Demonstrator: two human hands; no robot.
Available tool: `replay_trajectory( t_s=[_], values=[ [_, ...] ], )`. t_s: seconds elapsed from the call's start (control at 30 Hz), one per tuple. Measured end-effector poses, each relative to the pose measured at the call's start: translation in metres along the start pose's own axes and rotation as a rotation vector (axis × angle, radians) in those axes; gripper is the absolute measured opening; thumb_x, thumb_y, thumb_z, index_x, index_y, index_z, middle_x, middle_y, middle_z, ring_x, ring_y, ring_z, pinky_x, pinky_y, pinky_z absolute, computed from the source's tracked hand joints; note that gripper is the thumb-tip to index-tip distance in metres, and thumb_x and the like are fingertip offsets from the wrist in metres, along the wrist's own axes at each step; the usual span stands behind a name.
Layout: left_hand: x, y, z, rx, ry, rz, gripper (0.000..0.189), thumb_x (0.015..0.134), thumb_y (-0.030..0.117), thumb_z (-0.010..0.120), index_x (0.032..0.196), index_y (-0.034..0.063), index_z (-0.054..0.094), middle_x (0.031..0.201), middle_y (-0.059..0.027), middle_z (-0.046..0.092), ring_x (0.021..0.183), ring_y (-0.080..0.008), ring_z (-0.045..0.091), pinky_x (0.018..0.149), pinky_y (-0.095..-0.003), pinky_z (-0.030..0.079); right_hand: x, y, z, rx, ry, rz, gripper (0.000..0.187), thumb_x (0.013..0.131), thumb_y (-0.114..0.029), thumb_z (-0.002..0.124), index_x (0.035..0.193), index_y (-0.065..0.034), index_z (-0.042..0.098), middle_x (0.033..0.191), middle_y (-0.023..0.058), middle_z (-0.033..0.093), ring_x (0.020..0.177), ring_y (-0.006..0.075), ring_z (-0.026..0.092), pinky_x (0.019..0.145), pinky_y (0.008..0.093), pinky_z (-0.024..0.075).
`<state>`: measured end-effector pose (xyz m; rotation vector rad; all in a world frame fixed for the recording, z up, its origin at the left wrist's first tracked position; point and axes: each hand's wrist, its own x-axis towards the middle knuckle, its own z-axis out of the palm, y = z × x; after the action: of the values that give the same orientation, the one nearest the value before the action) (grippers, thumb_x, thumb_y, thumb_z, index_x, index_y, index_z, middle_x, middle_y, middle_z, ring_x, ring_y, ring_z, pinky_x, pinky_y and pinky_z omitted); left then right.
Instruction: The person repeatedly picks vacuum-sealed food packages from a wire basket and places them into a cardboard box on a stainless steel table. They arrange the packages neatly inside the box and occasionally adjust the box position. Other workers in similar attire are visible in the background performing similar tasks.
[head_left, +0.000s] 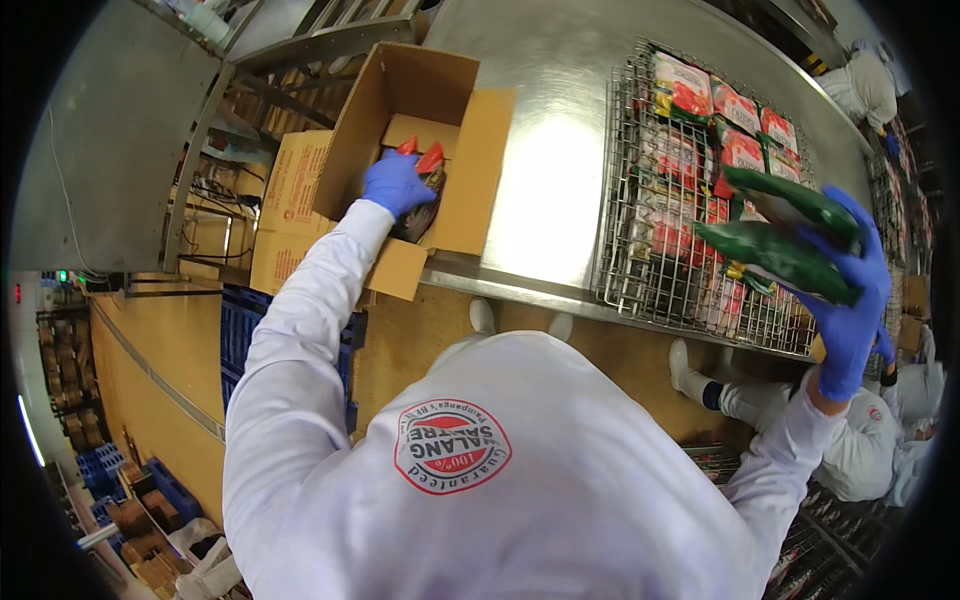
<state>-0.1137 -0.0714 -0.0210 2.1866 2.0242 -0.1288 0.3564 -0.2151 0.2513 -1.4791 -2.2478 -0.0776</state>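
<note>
My left hand (396, 182), in a blue glove, reaches into an open cardboard carton (469, 172). Its fingers are closed around plastic food packets (429, 161) with red ends; how many, I cannot tell. On the right, my gloved right hand (855, 274) grips two green plastic packets (787, 251), slightly blurred and fanned apart. They are held above a wire basket (611, 187) with rows of red, white and green packets (682, 82) lying in it. Carton and basket both rest on a stainless steel table (544, 187).
Printed cardboard cartons (289, 195) are stacked left of the open one, by a blue plastic pallet (244, 330). Another person in white (855, 442) is close on my right, and one more (862, 82) stands at the far right. A steel panel (105, 142) rises at upper left.
</note>
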Motion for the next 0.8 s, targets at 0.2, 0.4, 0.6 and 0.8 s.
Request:
replay_trajectory(
  t_s=[0.2, 0.4, 0.6, 0.8],
  values=[
    [-0.02, -0.004, 0.008, -0.112, 0.063, -0.011, 0.05, 0.064, 0.036, 0.074, 0.107, 0.0137, 0.065, 0.111, -0.0198, 0.051, 0.094, -0.0321, 0.061, 0.08, -0.0415, 0.052, 0.146, -0.114, 0.141, -0.014, -0.093, -0.529, 0.035, 0.063, -0.035, 0.079, 0.095, -0.022, 0.075, 0.117, 0.0076, 0.061, 0.105, 0.026, 0.058, 0.091, 0.0402, 0.042],
    [-0.037, -0.001, 0.049, -0.094, 0.21, 0.027, 0.034, 0.078, 0.021, 0.064, 0.108, 0.0052, 0.062, 0.112, -0.0259, 0.05, 0.095, -0.0385, 0.06, 0.076, -0.0434, 0.054, 0.239, -0.233, 0.33, -0.198, -0.262, -0.969, 0.022, 0.059, -0.019, 0.072, 0.08, -0.0236, 0.074, 0.112, -0.0021, 0.059, 0.11, 0.0201, 0.053, 0.103, 0.0521, 0.0302],
    [-0.148, -0.042, -0.089, -1.047, 0.123, 0.092, 0.033, 0.087, 0.026, 0.06, 0.106, -0.0013, 0.062, 0.083, -0.0088, 0.065, 0.081, -0.0223, 0.064, 0.072, -0.0349, 0.051, 0.209, -0.254, 0.431, 0.439, -0.858, -0.837, 0.033, 0.067, -0.02, 0.06, 0.095, -0.0106, 0.074, 0.133, 0.0054, 0.051, 0.131, 0.0218, 0.038, 0.112, 0.0484, 0.0186],
    [-0.096, -0.148, 0.094, -1.593, 0.555, -0.449, 0.034, 0.094, 0.022, 0.049, 0.118, 0.0003, 0.059, 0.108, -0.0072, 0.064, 0.1, -0.0142, 0.058, 0.091, -0.0315, 0.043, 0.245, -0.185, 0.469, 0.798, -0.631, -0.416, 0.041, 0.081, -0.033, 0.062, 0.112, -0.0068, 0.067, 0.119, 0.0104, 0.062, 0.11, 0.0211, 0.055, 0.095, 0.0306, 0.0424]
  ],
)
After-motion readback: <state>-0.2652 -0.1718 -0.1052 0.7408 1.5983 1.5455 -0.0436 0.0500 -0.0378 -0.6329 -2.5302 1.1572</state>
